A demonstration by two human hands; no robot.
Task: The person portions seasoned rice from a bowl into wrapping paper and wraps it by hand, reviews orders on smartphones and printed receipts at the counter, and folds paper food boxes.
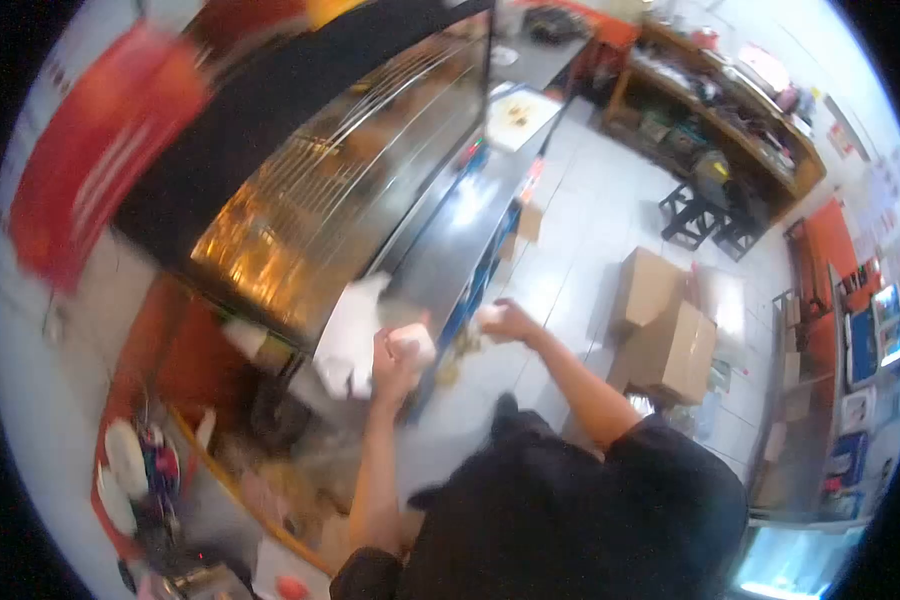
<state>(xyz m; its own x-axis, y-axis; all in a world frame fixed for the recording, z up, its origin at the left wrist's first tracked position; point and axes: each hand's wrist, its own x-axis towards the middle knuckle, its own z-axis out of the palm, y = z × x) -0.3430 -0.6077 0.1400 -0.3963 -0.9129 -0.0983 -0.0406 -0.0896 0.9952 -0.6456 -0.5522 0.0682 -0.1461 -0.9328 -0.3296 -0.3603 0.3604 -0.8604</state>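
My left hand (394, 376) is closed around a pale, box-like packet (416, 342) at the counter's near end. Blur hides what kind of packet it is. Beneath and to its left, a white sheet (348, 328) with an uneven edge lies by the glass display case (355, 150). My right hand (514, 321) is bent inward past the counter's right edge, its fingers curled together. Something small and whitish (487, 315) shows at its fingertips, too smeared to name. The two hands are apart from each other.
A steel counter (450, 225) runs along the case, with a white tray (510, 132) holding small brown pieces farther up. Cardboard boxes (670, 345) stand on the tiled floor to the right. Black stools (705, 215) sit near a wooden shelf (690, 90) at the back.
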